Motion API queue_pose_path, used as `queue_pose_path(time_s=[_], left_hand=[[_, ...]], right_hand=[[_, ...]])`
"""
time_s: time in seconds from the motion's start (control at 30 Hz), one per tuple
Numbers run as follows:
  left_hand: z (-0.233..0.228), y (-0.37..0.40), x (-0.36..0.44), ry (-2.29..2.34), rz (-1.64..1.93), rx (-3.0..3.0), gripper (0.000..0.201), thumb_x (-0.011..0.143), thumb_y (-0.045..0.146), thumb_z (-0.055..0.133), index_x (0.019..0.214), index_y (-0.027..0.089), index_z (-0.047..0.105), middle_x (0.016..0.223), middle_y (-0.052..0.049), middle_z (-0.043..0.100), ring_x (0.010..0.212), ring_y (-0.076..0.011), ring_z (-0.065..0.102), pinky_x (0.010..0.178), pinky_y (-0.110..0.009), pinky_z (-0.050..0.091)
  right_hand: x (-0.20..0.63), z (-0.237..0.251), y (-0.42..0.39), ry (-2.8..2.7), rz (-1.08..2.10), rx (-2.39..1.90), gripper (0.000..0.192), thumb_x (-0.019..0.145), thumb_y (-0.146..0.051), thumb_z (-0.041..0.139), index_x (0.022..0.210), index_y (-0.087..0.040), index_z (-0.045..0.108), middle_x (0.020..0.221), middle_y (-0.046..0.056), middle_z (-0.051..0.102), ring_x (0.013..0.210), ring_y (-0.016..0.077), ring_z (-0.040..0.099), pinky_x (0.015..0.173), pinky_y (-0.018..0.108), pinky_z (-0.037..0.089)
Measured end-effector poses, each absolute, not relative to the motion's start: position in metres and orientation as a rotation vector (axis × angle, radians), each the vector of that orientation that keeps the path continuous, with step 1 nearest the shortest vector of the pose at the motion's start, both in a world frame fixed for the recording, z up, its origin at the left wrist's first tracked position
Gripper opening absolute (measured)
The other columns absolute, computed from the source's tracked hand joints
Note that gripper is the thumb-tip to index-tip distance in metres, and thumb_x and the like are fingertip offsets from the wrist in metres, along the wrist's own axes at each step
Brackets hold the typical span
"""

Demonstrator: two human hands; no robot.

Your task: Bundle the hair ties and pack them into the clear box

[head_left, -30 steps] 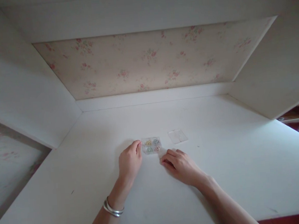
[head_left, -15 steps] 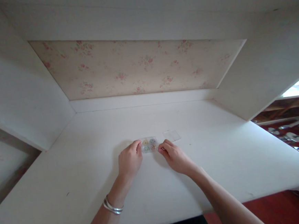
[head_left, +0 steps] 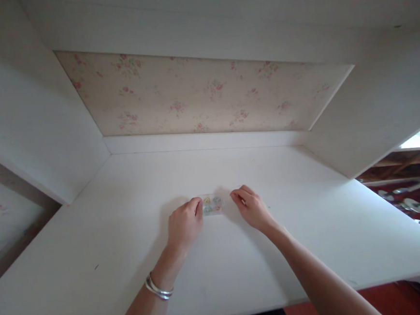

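Observation:
A small clear plastic box (head_left: 213, 206) lies on the white tabletop, with little yellow, grey, green and reddish pieces in separate compartments. My left hand (head_left: 186, 221) is closed in a pinch at the box's left edge. To the right of the box and apart from it, my right hand (head_left: 250, 206) hovers with thumb and fingertips pressed together. Whatever it may pinch is too small or too clear to make out. The flat clear lid does not show separately; I cannot tell whether it is over the box or behind my right hand.
The white tabletop (head_left: 133, 289) sits in a recess between white side panels (head_left: 352, 112), with flowered wallpaper (head_left: 205, 95) at the back. A small dark mark (head_left: 96, 267) is at the left. Shiny metal objects (head_left: 413, 204) stand low beyond the right edge.
My right hand has moved from the box's right edge, up and to the right. The clear lid, which lay right of the box, no longer shows there. My left hand stays at the box.

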State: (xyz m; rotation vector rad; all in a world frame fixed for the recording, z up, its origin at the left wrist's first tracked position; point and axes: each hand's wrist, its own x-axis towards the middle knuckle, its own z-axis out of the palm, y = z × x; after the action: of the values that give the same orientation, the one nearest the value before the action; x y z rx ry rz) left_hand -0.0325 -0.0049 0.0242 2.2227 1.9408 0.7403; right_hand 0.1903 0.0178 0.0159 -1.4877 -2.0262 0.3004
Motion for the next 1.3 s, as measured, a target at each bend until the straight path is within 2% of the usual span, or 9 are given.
queue_pose_path(time_s=[0.1, 0.2, 0.33, 0.47, 0.63, 0.87, 1.07, 1.2, 1.3], left_hand=[[0.024, -0.003, -0.033, 1.918, 0.743, 2.169, 0.025, 0.092, 0.037, 0.042, 0.095, 0.026, 0.065, 0.076, -0.001, 0.070, 0.067, -0.0160, 0.064, 0.058, -0.024, 0.038], [0.021, 0.000, -0.035, 1.842, 0.821, 2.112, 0.026, 0.088, 0.041, 0.048, 0.102, 0.024, 0.063, 0.082, -0.002, 0.068, 0.071, -0.0159, 0.063, 0.064, -0.025, 0.043], [0.014, 0.004, -0.037, 1.728, 0.915, 2.069, 0.052, 0.075, 0.048, 0.063, 0.118, 0.021, 0.054, 0.101, -0.005, 0.062, 0.088, -0.0178, 0.061, 0.078, -0.028, 0.047], [0.002, 0.006, -0.039, 1.725, 0.876, 2.037, 0.076, 0.067, 0.050, 0.070, 0.132, 0.023, 0.042, 0.121, -0.008, 0.054, 0.104, -0.0212, 0.058, 0.089, -0.031, 0.046], [-0.009, 0.010, -0.038, 1.663, 0.859, 2.070, 0.082, 0.066, 0.046, 0.073, 0.136, 0.022, 0.037, 0.137, -0.013, 0.046, 0.119, -0.0276, 0.051, 0.097, -0.039, 0.044], [-0.013, 0.012, -0.034, 1.604, 0.873, 2.096, 0.069, 0.071, 0.033, 0.071, 0.133, 0.025, 0.042, 0.135, -0.012, 0.051, 0.119, -0.0277, 0.053, 0.098, -0.043, 0.045], [-0.015, 0.012, -0.034, 1.660, 0.820, 2.149, 0.068, 0.069, 0.037, 0.072, 0.131, 0.023, 0.047, 0.134, -0.011, 0.052, 0.114, -0.0288, 0.057, 0.094, -0.042, 0.048], [-0.016, 0.012, -0.034, 1.678, 0.746, 2.168, 0.062, 0.073, 0.040, 0.068, 0.130, 0.021, 0.050, 0.133, -0.011, 0.053, 0.115, -0.0284, 0.057, 0.096, -0.042, 0.047], [-0.014, 0.011, -0.033, 1.642, 0.734, 2.172, 0.056, 0.076, 0.037, 0.065, 0.129, 0.024, 0.051, 0.133, -0.008, 0.053, 0.116, -0.0262, 0.056, 0.098, -0.042, 0.046]], right_hand=[[0.215, 0.005, 0.025, -1.910, 0.179, -1.706, 0.033, 0.089, -0.045, 0.047, 0.106, -0.021, 0.062, 0.105, 0.009, 0.054, 0.098, 0.0211, 0.053, 0.087, 0.035, 0.041], [0.232, -0.001, 0.027, -1.957, 0.150, -1.903, 0.056, 0.081, -0.058, 0.052, 0.128, -0.028, 0.051, 0.126, 0.012, 0.045, 0.112, 0.0291, 0.045, 0.091, 0.045, 0.037], [0.235, 0.000, 0.027, -2.074, 0.166, -1.990, 0.062, 0.078, -0.063, 0.052, 0.133, -0.034, 0.046, 0.136, 0.011, 0.041, 0.119, 0.0338, 0.039, 0.093, 0.053, 0.032], [0.233, 0.001, 0.027, -2.091, 0.196, -1.938, 0.057, 0.079, -0.056, 0.055, 0.131, -0.033, 0.050, 0.134, 0.010, 0.047, 0.120, 0.0327, 0.041, 0.095, 0.051, 0.033], [0.231, -0.003, 0.029, -1.719, 0.431, -1.759, 0.043, 0.083, -0.047, 0.051, 0.119, -0.028, 0.060, 0.137, 0.006, 0.048, 0.115, 0.0245, 0.051, 0.093, 0.040, 0.041], [0.227, -0.015, 0.038, -1.366, 0.519, -1.593, 0.043, 0.089, -0.050, 0.036, 0.115, -0.023, 0.057, 0.111, 0.008, 0.063, 0.102, 0.0208, 0.059, 0.089, 0.039, 0.045], [0.226, -0.013, 0.043, -0.894, 0.824, -1.334, 0.039, 0.083, -0.056, 0.048, 0.103, -0.023, 0.055, 0.097, 0.003, 0.059, 0.072, 0.0150, 0.064, 0.071, 0.033, 0.052], [0.215, -0.007, 0.041, -0.737, 1.065, -1.221, 0.039, 0.075, -0.054, 0.061, 0.095, -0.020, 0.060, 0.079, -0.002, 0.056, 0.053, 0.0096, 0.056, 0.054, 0.025, 0.048], [0.206, -0.008, 0.038, -0.856, 1.092, -1.188, 0.037, 0.077, -0.053, 0.059, 0.091, -0.019, 0.061, 0.066, -0.004, 0.052, 0.047, 0.0079, 0.047, 0.045, 0.021, 0.038]])
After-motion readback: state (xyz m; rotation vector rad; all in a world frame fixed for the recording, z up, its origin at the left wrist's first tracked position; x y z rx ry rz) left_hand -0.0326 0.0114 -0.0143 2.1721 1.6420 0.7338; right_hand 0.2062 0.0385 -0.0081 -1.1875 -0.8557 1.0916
